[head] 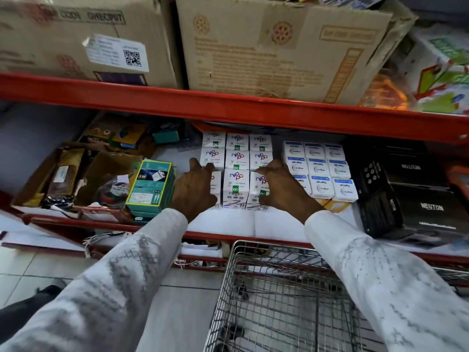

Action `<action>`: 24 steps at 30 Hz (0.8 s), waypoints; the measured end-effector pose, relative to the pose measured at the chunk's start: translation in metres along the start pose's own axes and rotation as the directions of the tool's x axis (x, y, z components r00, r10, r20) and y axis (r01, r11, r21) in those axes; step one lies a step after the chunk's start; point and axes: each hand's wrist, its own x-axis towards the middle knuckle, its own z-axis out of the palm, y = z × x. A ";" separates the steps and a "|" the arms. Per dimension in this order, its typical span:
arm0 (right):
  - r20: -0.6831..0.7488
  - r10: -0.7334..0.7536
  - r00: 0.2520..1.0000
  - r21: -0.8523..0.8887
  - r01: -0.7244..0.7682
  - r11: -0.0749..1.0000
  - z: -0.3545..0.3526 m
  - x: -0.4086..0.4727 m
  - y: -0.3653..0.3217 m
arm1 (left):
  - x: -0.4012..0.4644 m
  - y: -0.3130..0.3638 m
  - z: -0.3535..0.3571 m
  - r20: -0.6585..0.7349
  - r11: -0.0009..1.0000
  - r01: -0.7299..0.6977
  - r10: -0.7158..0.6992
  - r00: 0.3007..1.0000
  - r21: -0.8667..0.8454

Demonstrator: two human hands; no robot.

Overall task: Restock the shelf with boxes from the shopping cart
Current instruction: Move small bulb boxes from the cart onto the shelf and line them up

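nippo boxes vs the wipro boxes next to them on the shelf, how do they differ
The Nippo boxes carry purple lettering and green QC squares; the Wipro boxes have blue bands and a dotted ring logo. The left hand and right hand rest on the Nippo block; the Wipro block is untouched. Nippo sits left, Wipro right. Both are small white cartons packed in three-wide rows.

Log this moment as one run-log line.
stage: aligning stock | left hand: flat on white boxes | right hand: flat on same block | shelf: stocked | cart: no boxes visible
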 end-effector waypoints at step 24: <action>0.401 0.627 0.668 0.916 -0.301 -0.265 0.055 -0.054 -0.023 | -0.032 -0.021 0.056 0.388 -0.099 0.380 -0.379 0.840 -0.919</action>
